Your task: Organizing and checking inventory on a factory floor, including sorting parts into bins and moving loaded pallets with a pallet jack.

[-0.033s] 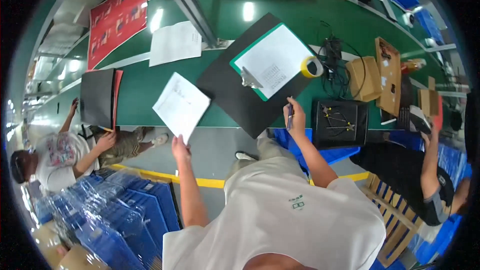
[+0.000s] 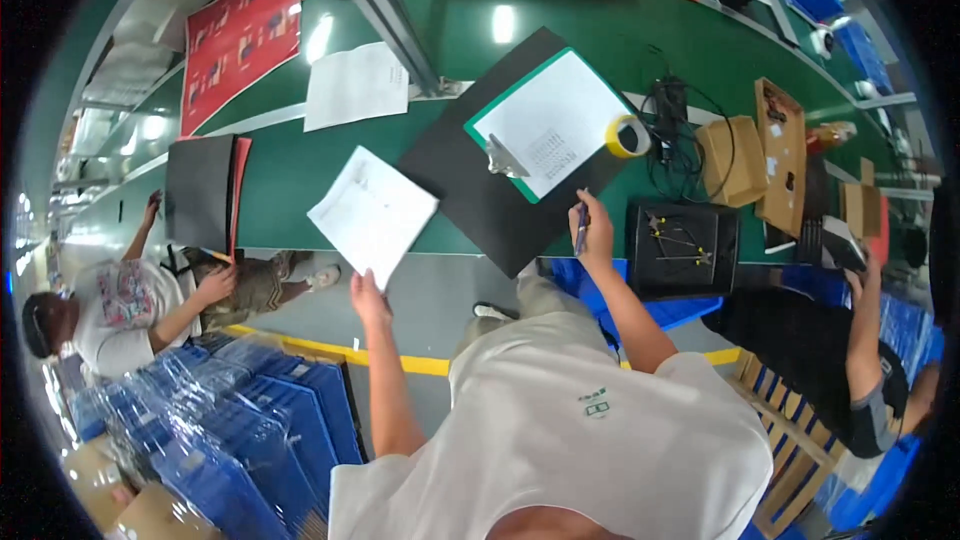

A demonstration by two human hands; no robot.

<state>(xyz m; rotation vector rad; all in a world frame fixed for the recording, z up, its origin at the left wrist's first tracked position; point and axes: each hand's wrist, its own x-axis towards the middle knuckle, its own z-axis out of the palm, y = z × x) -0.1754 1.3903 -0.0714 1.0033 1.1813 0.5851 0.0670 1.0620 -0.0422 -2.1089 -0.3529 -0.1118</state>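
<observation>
Pinched at its near corner, a white sheet of paper (image 2: 374, 212) is in my left hand (image 2: 370, 297); it reaches over the front edge of the green table. My right hand (image 2: 596, 225) is closed around a dark pen (image 2: 582, 230), just past the near right side of a black board (image 2: 470, 202). On that board lies a green-edged clipboard (image 2: 468, 124) with a printed sheet (image 2: 560, 110) under its metal clip (image 2: 504, 158). A yellow tape roll (image 2: 627, 136) rests at the clipboard's right corner.
Right of the clipboard are tangled black cables (image 2: 672, 125), a cardboard box (image 2: 730, 160) and a black tray (image 2: 650, 280) of pliers. A metal post (image 2: 385, 15) rises behind the papers. Co-workers stand at left (image 2: 110, 310) and right (image 2: 800, 340). Wrapped blue crates (image 2: 280, 420) stand at lower left.
The sheet in my left hand has shifted and turned slightly to the right, with the hand following. My right hand still grips the pen in nearly the same place.
</observation>
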